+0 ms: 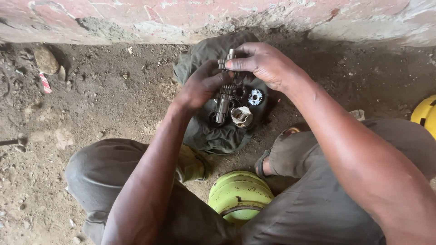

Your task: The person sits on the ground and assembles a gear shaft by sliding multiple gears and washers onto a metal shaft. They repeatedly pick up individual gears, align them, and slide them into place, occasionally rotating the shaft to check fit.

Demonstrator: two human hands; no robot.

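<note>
Far left, on the dirt floor (104, 95): a stone (45, 60) near the brick wall (181, 16), with a small red-and-white scrap (45, 83) just below it.

Left hand (200, 86): fingers curled around the middle of a geared metal shaft (224, 97), gripping it from the left side. Shaft is held nearly upright, its lower end just over a dark green cloth (213, 134) spread on the floor.

Right hand (263, 63): thumb and fingers pressed together, pinching the shaft's upper end near the top gear.

On the cloth, just right of the shaft: a small silver gear (255, 97) lying flat, and a pale cylindrical metal part (242, 116) below it. Darker ring-shaped parts lie beside these; detail unclear.

Below, between the person's knees: a yellow-green gas cylinder (239, 195). Sandalled foot (268, 161) to its right. Far right edge: a yellow rounded object (425, 115), partly out of view.
</note>
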